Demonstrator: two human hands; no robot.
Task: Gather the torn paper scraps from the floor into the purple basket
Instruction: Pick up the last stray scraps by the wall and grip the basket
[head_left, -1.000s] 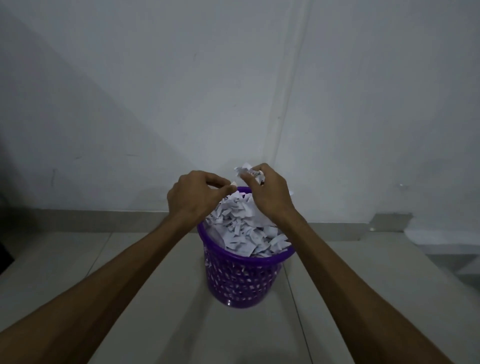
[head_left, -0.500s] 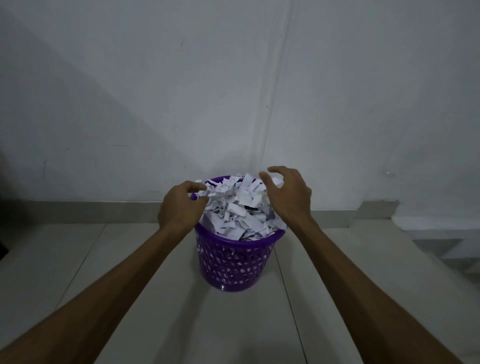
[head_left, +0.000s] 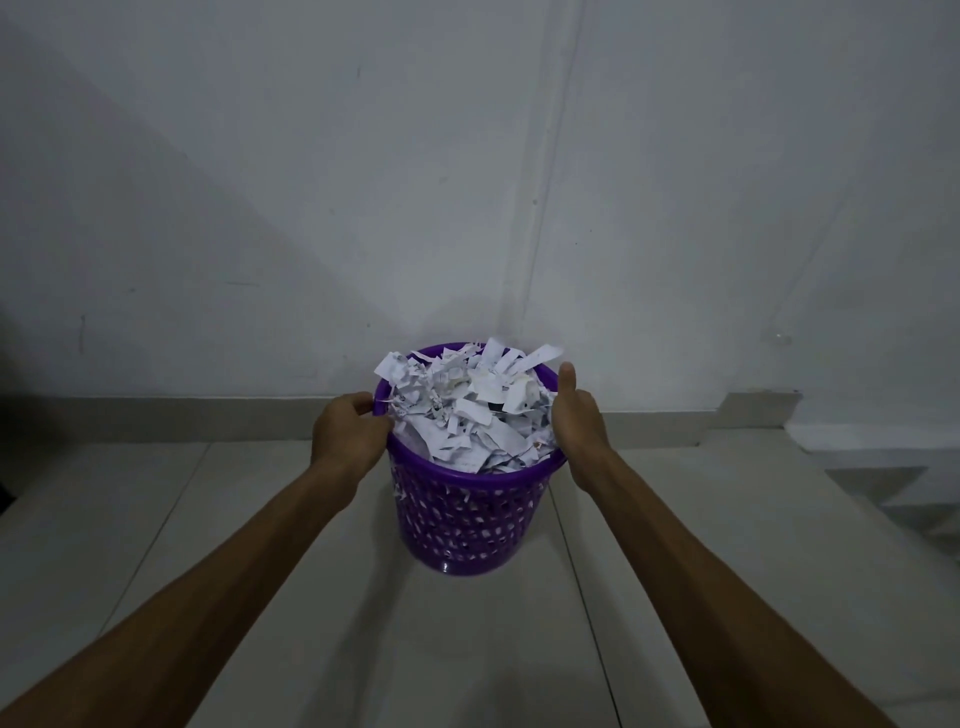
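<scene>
The purple basket (head_left: 467, 525) stands on the tiled floor near the wall, heaped above its rim with white torn paper scraps (head_left: 467, 410). My left hand (head_left: 347, 432) is at the basket's left rim with its fingers curled over the edge. My right hand (head_left: 571, 415) lies with its palm against the right side of the rim, thumb straight and pointing up. Its other fingers are hidden behind the basket. No loose scraps show on the floor in view.
A pale wall (head_left: 467, 182) with a grey skirting strip (head_left: 182, 421) runs just behind the basket. To the right, a stepped white ledge (head_left: 883, 467) juts out from the wall. Light floor tiles (head_left: 467, 649) stretch toward me.
Both hands released scraps over the heap, then dropped and spread apart to the basket's two sides. The pile now stands higher, and the basket sits nearer the middle of view.
</scene>
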